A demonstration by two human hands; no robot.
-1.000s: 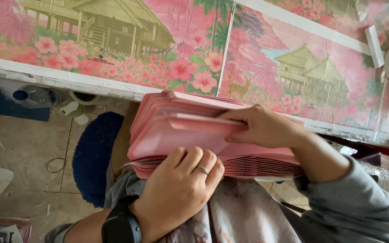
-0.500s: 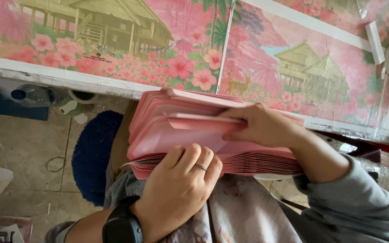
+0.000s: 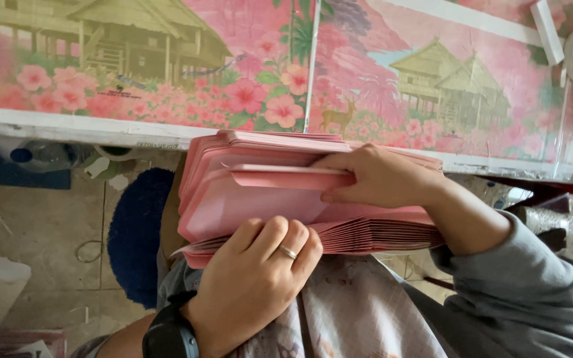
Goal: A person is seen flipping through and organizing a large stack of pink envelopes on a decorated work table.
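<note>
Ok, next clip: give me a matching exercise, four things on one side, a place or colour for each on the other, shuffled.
Things:
1. envelope stack
2. ring
3. watch
4. rug

Places or colours:
A. dark blue, on the floor
B. black, on the left wrist
C. pink, on the lap between both hands
D. silver-coloured, on a finger of the left hand

Pairs: 1-C, 2-D, 3-B, 4-A. The right hand has its fingers tucked into the stack.
</note>
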